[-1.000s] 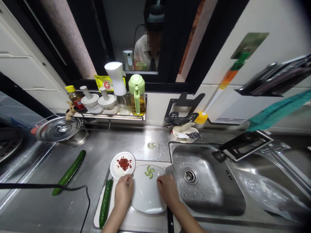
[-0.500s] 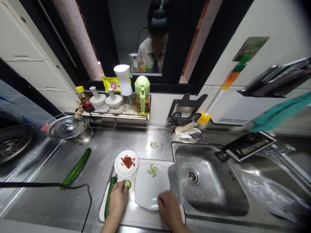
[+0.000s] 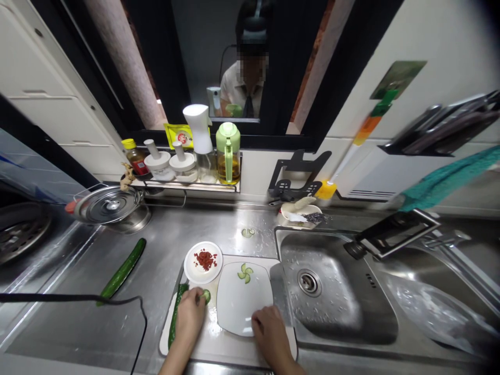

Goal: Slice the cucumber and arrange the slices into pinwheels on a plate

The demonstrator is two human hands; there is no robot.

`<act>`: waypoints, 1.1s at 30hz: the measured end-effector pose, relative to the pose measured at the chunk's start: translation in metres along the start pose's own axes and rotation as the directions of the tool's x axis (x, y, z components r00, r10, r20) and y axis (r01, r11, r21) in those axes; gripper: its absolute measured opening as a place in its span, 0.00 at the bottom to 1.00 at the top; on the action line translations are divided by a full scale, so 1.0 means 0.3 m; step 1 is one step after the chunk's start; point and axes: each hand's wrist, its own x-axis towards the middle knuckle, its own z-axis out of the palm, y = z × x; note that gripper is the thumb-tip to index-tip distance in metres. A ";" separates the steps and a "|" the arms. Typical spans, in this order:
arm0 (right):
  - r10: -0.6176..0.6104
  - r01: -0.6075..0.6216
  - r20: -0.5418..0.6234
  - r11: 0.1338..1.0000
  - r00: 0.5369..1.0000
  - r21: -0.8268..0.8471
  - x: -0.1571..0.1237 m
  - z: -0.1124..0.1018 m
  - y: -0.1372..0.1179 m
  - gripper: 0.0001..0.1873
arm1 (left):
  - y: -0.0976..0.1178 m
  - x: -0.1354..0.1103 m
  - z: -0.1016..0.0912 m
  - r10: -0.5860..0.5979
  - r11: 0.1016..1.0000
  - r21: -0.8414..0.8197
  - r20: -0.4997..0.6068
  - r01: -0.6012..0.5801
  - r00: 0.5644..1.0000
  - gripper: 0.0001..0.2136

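My left hand [image 3: 191, 312] is closed, its fingertips pinching at a round cucumber slice [image 3: 206, 296] over the cutting board [image 3: 234, 351]. Beside that hand's outer edge lies a cut length of dark green cucumber [image 3: 175, 320]. A white square plate [image 3: 244, 299] rests on the board, with several cucumber pieces [image 3: 245, 272] fanned out near its far edge. At the plate's lower right corner, my right hand [image 3: 271, 330] has curled fingers; what they grip, if anything, is hidden. Up from my left hand, a small round dish [image 3: 191, 273] holds chopped red bits [image 3: 205, 259].
A whole cucumber [image 3: 123, 270] lies on the steel counter at left, near a black cable [image 3: 117, 300]. A lidded pot [image 3: 113, 205] stands behind. Seasoning jars and an oil bottle [image 3: 228, 156] line the rack. To the right is a sink [image 3: 336, 302]; thin slices [image 3: 248, 233] lie behind the plate.
The cucumber slice at my left fingertips has turned slightly, and the fingers have shifted a little. My right hand has hardly moved.
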 end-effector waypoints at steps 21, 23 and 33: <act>-0.028 0.013 0.029 0.909 0.999 0.418 0.145 -0.064 -0.094 0.05 | 0.226 -0.031 0.022 0.185 0.767 -0.616 0.483 0.182 0.856 0.11; 0.019 -0.040 0.055 0.908 0.998 0.418 0.146 -0.082 -0.085 0.05 | 0.245 -0.032 0.035 0.172 0.715 -0.651 0.518 0.256 0.838 0.14; 0.004 -0.063 0.127 0.886 0.992 0.460 0.117 -0.205 -0.066 0.05 | 0.299 -0.062 0.130 0.005 0.420 -0.482 0.848 0.769 0.529 0.23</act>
